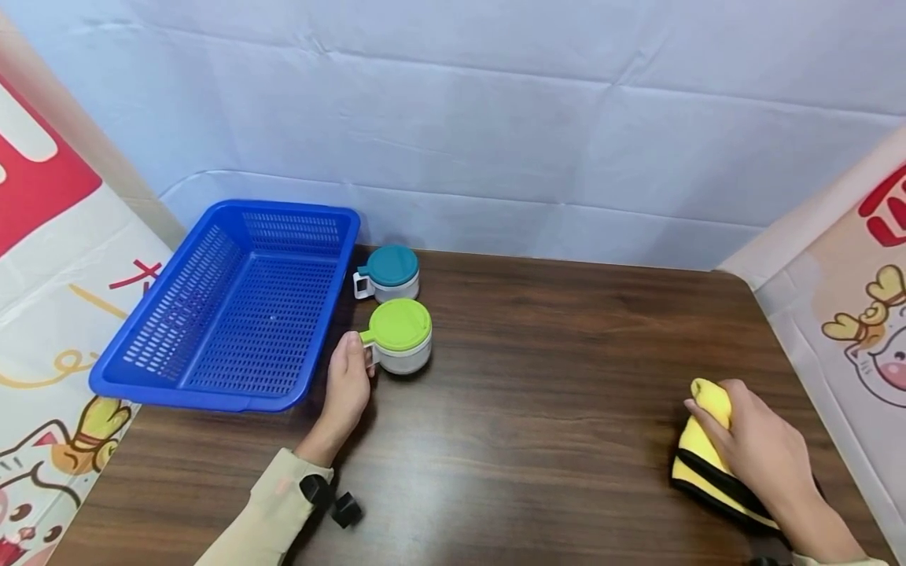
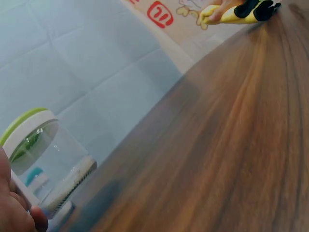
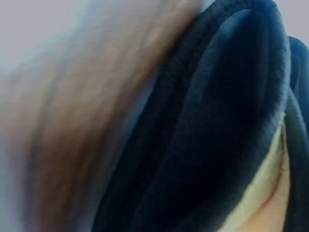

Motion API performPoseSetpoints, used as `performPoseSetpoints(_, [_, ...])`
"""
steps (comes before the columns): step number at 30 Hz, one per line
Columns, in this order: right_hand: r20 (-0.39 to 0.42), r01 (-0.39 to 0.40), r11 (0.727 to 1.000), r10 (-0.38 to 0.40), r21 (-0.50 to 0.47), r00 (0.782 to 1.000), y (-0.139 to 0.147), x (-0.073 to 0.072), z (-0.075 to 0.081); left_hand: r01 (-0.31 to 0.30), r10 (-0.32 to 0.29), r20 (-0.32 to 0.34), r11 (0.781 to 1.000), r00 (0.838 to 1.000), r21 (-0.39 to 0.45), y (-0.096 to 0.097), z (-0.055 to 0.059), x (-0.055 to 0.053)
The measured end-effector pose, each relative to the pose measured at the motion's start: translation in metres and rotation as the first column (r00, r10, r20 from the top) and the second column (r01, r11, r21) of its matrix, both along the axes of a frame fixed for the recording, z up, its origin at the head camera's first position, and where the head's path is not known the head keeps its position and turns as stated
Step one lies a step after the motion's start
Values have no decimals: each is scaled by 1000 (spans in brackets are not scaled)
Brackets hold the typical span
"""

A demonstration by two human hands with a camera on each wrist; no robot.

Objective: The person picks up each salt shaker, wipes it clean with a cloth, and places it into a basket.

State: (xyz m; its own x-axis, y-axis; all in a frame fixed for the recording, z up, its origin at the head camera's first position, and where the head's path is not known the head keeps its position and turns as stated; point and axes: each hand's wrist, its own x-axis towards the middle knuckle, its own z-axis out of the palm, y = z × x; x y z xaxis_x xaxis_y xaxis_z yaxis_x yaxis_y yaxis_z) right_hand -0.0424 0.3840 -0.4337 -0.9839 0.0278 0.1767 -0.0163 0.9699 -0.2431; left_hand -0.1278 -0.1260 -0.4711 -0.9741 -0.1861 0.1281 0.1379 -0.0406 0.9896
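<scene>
My left hand point(image 1: 348, 387) grips the handle of a seasoning jar with a lime-green lid point(image 1: 399, 325), which stands upright beside the blue basket. In the left wrist view the jar's clear body point(image 2: 67, 145) shows a whitish layer low down, and part of my hand point(image 2: 17, 208) is at its handle. A second jar, with a teal lid point(image 1: 392, 266), stands just behind, its white handle facing left. Far to the right, my right hand point(image 1: 767, 448) holds a bunched yellow cloth with black trim point(image 1: 697, 452) low over the table. Dark folds of the cloth point(image 3: 207, 125) fill much of the right wrist view.
The blue plastic basket point(image 1: 329, 299) with slotted walls sits at the table's back left, close to both jars. Pale fabric point(image 1: 495, 141) hangs along the back edge of the brown wooden table point(image 1: 524, 409). Printed cartoon sheets point(image 1: 867, 314) flank the left and right sides.
</scene>
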Motion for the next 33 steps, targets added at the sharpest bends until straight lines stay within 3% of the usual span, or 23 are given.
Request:
performPoseSetpoints(9, [24,-17,1000,17,-8,1000,-23,-15,10,-4,4,-11,1000,1000,-13,13,16,-1])
performPoseSetpoints(21, [-97,-149,988,144,-43,985,-62,-40,18,6,-5,-10,996,1000,88,40,31,-5])
performPoseSetpoints(28, [-156,-208,976,196,-63,968,-78,-50,20,7,-6,-24,998,1000,59,49,36,-6])
performPoseSetpoints(33, [-216,-246,967,229,-59,949,-84,-54,21,16,-14,-27,996,1000,84,55,40,-7])
